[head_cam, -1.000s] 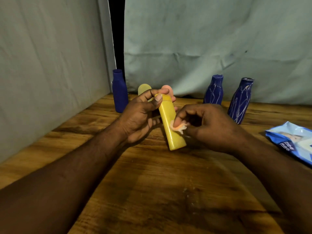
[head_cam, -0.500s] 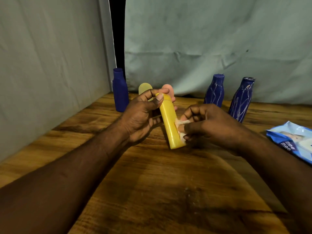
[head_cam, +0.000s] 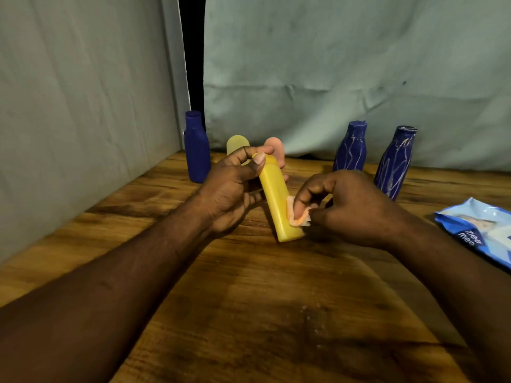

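Yellow bottle [head_cam: 276, 200]: plain plastic, flat-sided, no label showing; tilted, cap end up and away, base on the wooden table [head_cam: 249, 313].
Left hand [head_cam: 229, 194]: left of the yellow bottle; fingers and thumb curled round its upper part, the thumb lying across near the cap.
Wipe [head_cam: 297, 217]: small, pinkish-orange, bunched; pressed against the yellow bottle's lower right side, just above the base.
Right hand [head_cam: 356, 208]: right of the yellow bottle; fingers curled, one fingertip holding the wipe to the plastic, with the thumb close under it.
Plain blue bottle [head_cam: 197, 150]: upright, behind and to the left of the yellow bottle, beyond the left hand.
Pale yellow top [head_cam: 236, 143]: directly behind the yellow bottle, its lower part hidden by the left hand.
Pink top [head_cam: 275, 147]: behind the yellow bottle's cap, partly covered by it.
Scratched blue bottles [head_cam: 351, 147] [head_cam: 395, 161]: two, upright, behind and to the right of the yellow bottle, beyond the right hand.
Blue wipes pack [head_cam: 481, 230]: lying flat, well to the right of the yellow bottle, cut off by the frame edge.
Grey cloth backdrop [head_cam: 331, 64]: hanging behind all the bottles.
Change: the yellow bottle and the left hand's grip are as they were half a second ago; the wipe now sits slightly lower, nearer the base, bunched under the fingertip rather than spread along the edge.
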